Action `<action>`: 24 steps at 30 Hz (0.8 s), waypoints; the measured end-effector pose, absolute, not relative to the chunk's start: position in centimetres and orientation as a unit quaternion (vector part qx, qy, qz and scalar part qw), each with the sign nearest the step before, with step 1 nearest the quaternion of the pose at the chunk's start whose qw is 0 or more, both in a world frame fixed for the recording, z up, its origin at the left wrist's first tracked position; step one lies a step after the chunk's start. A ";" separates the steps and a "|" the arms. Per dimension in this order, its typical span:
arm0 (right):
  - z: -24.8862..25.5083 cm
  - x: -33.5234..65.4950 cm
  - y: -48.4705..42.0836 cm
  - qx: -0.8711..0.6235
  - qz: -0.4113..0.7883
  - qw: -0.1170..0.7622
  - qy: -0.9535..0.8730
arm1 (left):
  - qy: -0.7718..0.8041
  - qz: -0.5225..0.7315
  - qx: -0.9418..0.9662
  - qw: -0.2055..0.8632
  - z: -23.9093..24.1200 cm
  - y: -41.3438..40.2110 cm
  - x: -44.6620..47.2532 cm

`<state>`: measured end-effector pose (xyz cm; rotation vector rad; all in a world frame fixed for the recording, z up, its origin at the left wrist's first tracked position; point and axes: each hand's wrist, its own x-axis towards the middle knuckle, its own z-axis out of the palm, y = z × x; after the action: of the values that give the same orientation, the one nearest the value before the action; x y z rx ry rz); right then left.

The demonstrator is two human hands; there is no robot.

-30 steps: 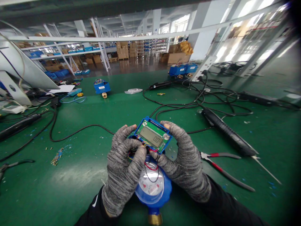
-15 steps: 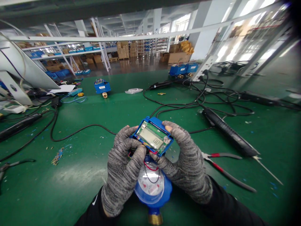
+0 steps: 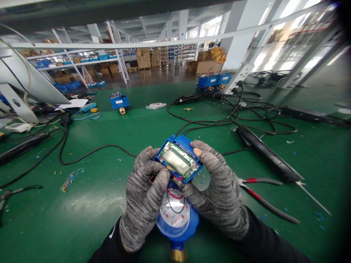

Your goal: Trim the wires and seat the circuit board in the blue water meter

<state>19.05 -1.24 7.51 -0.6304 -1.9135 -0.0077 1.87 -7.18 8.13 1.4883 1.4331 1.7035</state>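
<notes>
Both my hands wear grey knit gloves and grip a blue water meter (image 3: 177, 221) with a round dial and a brass fitting at its near end. My left hand (image 3: 144, 197) is closed on the left side of the green display board (image 3: 178, 160), which sits in a blue housing at the meter's far end. My right hand (image 3: 216, 190) is closed on the board's right side, its bare fingertip on the top edge. Red and black wires run from under the board over the dial.
On the green table, red-handled pliers (image 3: 264, 193) lie right of my hands beside a black electric screwdriver (image 3: 267, 157). Black cables (image 3: 90, 153) loop across the middle. Another blue meter (image 3: 119, 101) stands far left; more blue meters (image 3: 214, 80) at the back. Small screws (image 3: 65, 182) lie scattered left.
The display board has tipped slightly further away and to the right between my hands; its digits no longer read clearly. My hands stay in nearly the same place.
</notes>
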 end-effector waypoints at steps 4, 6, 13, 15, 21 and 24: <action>7.5 19.0 -1.2 -0.266 -0.001 0.529 -0.806 | 0.523 0.619 0.541 0.225 8.1 -7.2 2.0; 7.6 19.0 -1.2 -0.267 0.001 0.529 -0.805 | 0.518 0.622 0.540 0.232 8.1 -7.2 2.0; 7.7 19.0 -1.2 -0.255 -0.013 0.533 -0.807 | 0.511 0.628 0.534 0.243 8.3 -7.1 2.0; 7.7 19.0 -1.1 -0.249 -0.010 0.533 -0.808 | 0.513 0.628 0.532 0.244 8.2 -7.0 1.9; 7.5 18.9 -1.1 -0.252 -0.005 0.536 -0.806 | 0.503 0.628 0.513 0.298 7.6 -6.8 1.9; 7.1 18.8 -1.0 -0.261 0.025 0.540 -0.800 | 0.500 0.628 0.508 0.311 7.4 -6.7 1.9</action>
<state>18.83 -0.99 7.09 -0.6198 -1.9013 0.0591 1.93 -6.73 7.45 1.3410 1.3204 1.6583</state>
